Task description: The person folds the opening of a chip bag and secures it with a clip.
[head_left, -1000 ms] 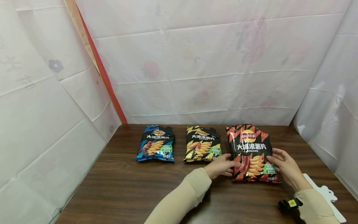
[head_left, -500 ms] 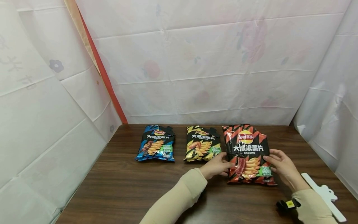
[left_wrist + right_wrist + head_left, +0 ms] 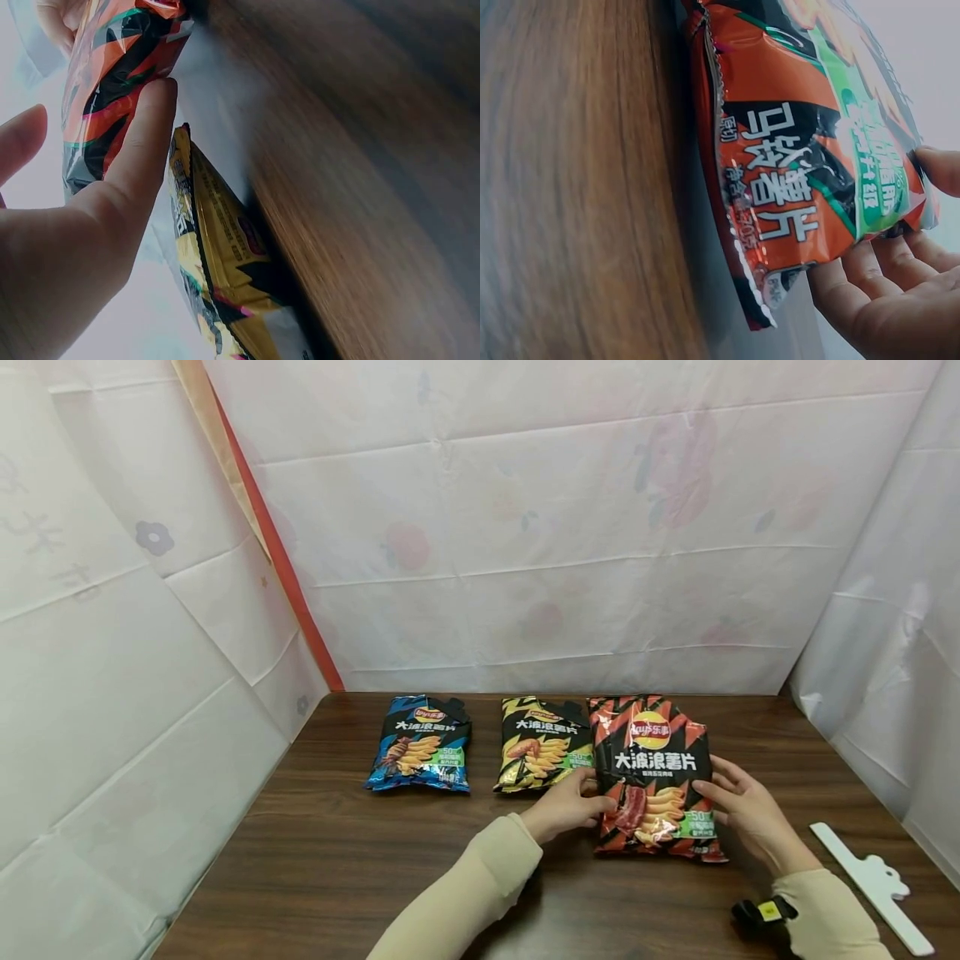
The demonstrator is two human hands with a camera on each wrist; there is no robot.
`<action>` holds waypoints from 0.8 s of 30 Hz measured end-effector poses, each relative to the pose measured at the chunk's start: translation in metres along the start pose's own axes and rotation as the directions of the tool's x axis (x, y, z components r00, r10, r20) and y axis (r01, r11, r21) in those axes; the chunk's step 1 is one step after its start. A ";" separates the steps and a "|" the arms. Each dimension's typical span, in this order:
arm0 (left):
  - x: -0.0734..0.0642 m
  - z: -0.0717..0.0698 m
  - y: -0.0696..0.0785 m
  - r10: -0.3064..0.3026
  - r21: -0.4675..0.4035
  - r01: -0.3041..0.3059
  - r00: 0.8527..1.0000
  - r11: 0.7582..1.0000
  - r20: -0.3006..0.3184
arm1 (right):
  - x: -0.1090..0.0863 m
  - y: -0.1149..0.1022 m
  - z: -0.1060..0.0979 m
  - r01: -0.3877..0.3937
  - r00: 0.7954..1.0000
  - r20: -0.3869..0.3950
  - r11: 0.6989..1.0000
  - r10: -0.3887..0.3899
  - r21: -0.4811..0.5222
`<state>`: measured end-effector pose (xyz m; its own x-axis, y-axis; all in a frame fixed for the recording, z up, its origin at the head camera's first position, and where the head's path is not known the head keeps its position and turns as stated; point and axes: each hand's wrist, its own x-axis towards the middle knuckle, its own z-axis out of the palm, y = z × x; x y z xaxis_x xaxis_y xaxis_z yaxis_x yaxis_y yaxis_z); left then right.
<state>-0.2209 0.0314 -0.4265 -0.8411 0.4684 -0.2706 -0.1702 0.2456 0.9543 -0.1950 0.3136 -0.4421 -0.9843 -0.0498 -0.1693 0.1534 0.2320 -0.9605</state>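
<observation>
Both hands hold a red-and-black bag of potato chips (image 3: 654,768) by its lower sides, front facing up, its top right corner cut away. My left hand (image 3: 562,808) grips the left edge, thumb on the front; a yellow chip bag (image 3: 542,752) lies right beside that hand. On the right edge, my right hand (image 3: 753,817) has its thumb on the front and fingers behind. In the right wrist view the fingers (image 3: 862,274) reach under the bag's side, and its bottom seam hovers close over the wood.
A blue chip bag (image 3: 420,747) lies farther left. Dark clips (image 3: 450,710) sit at the top corners of the blue and yellow bags. Along the right of the brown table (image 3: 337,868) lies a white sealing clip (image 3: 873,885). White sheeting (image 3: 540,527) walls the back and sides.
The red chip bag has slid left in both hands, toward the yellow bag, and drawn slightly nearer. The other bags and the white clip stay put.
</observation>
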 end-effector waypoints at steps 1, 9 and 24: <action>-0.001 -0.001 0.000 0.007 -0.002 -0.007 1.000 1.000 -0.003 | 0.000 -0.001 0.001 0.004 1.000 -0.001 1.000 -0.004 -0.001; -0.007 -0.009 -0.006 0.027 0.015 -0.027 0.999 1.000 -0.034 | -0.001 -0.003 0.009 0.021 1.000 0.017 0.999 -0.022 0.044; -0.018 -0.026 -0.009 0.040 0.135 -0.030 0.997 0.990 -0.066 | -0.001 -0.007 0.027 0.089 0.993 0.069 0.987 -0.099 0.131</action>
<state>-0.2175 -0.0019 -0.4272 -0.8793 0.4205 -0.2237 -0.0740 0.3434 0.9363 -0.1929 0.2857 -0.4415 -0.9863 -0.1389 -0.0885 0.0753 0.0974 -0.9924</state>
